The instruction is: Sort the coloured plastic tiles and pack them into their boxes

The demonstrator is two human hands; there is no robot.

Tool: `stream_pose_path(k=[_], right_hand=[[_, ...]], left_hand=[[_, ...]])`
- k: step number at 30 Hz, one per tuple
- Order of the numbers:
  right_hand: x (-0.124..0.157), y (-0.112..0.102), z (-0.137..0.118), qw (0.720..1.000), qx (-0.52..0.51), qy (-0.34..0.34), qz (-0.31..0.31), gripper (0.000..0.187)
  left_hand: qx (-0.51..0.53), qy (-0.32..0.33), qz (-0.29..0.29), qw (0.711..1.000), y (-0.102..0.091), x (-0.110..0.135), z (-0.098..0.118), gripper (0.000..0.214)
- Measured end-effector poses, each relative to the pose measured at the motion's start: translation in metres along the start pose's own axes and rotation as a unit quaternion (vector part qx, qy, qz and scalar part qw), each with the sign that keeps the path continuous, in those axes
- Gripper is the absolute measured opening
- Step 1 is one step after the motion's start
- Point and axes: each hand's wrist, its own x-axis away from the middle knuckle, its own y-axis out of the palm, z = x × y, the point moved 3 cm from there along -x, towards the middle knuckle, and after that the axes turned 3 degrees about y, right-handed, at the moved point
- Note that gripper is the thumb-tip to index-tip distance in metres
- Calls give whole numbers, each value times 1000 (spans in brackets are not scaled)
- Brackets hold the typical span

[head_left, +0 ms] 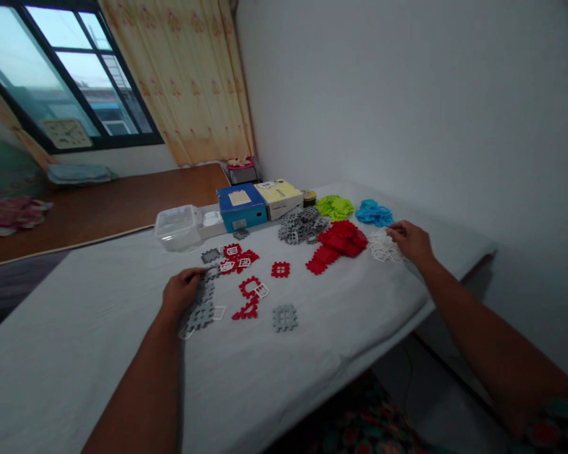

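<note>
My left hand [183,291] rests at the left of the loose pieces, its fingers closed at the edge of a grey notched building tile [212,272]. More grey tiles [201,315] and thin white lattice pieces [219,313] lie beside and below it. My right hand [413,242] reaches to the pile of white lattice pieces [383,246], thumb and fingertips pinched at its upper edge; the exact piece between them is too small to make out. Between the hands lie red tiles [280,270], some with white pieces on them, and a single grey tile [284,318].
Piles of red [343,238], grey [303,225], green [334,207] and blue pieces [375,213] stand toward the back right. Behind are a clear plastic box [177,228], a blue box [242,207] and a yellow-white box [279,198]. A wall [407,94] runs along the right.
</note>
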Motion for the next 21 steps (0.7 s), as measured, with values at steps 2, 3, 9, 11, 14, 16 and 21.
stream_pose_path(k=[2,3,9,11,14,16,21], right_hand=[[-12,-7,23,998,59,19,-5,31],[-15,-8,27,996,85,18,-11,32],[5,15,-52,992,62,-113,-7,36],[28,35,-104,976,-2,-200,-80,32],[73,70,-177,915,-74,-321,-234,28],[98,97,-217,865,-87,-388,-306,27],[120,167,-295,805,-62,-473,-352,28]], left_hand=[[5,-9,5,1000,-1,0,0,37],[12,-12,11,1000,-1,1,1,36],[115,-10,48,992,-5,9,14,27],[163,-26,73,984,-7,11,14,30],[247,-45,112,961,-8,11,8,35],[297,-62,131,944,-8,11,3,38],[383,-81,140,909,-3,9,-5,40]])
